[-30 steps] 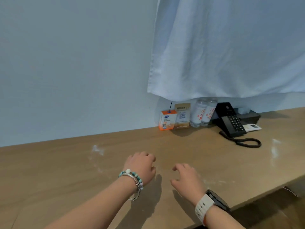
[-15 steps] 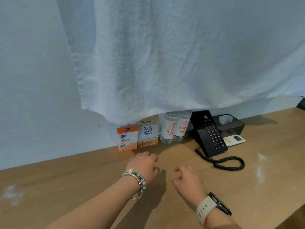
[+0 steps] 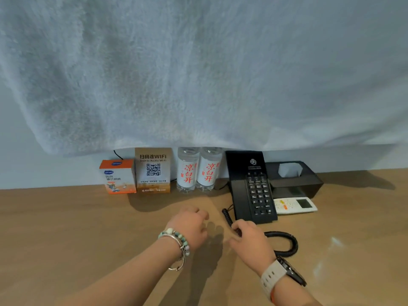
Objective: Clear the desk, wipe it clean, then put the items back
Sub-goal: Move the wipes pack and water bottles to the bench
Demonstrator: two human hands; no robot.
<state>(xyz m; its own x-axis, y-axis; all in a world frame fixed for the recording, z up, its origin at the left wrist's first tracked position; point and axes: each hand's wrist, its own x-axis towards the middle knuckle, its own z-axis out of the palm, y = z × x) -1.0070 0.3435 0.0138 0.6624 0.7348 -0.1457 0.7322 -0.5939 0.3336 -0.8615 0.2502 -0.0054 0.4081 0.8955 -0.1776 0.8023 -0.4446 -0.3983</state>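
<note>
Looking down on a wooden desk [image 3: 66, 228], with a black phone [image 3: 251, 186] propped at the back by the wall.

Left of the phone, in a row along the wall:
- two bottles [image 3: 187, 171], touching each other, caps hidden behind the hanging edge of a white cloth [image 3: 198, 74]
- next, a brown Wi-Fi sign [image 3: 153, 171], small print too blurred to read
- farthest from the phone, an orange and white box [image 3: 118, 176], just beside the sign

Above the box, a thin black cable [image 3: 117, 153], lost behind the cloth. Above the phone, nothing but cloth, blurred and cut off at the top and sides.

Right of the phone:
- a black tray [image 3: 295, 180], left end hidden behind the phone, something white inside, too dim to name
- in front of the tray, a white remote [image 3: 294, 205], left end at the phone's edge; touching or tucked behind, cannot tell

In front of the phone, a coiled cord [image 3: 284, 241], passing under the right hand [image 3: 249, 239] and looping out beyond it. Fingers bent over the cord, tips hidden; gripping or merely touching, cannot tell. Watch [image 3: 282, 274] on that wrist.

Left of the phone's front edge, the left hand [image 3: 189, 228], over bare desk, fingers loosely curled under, holding nothing. Bracelets [image 3: 176, 239] on the wrist. Both forearms cut off at the bottom edge.

Well to the right, nearer than the phone, a faint pale smear [image 3: 335, 241] on the desk.
</note>
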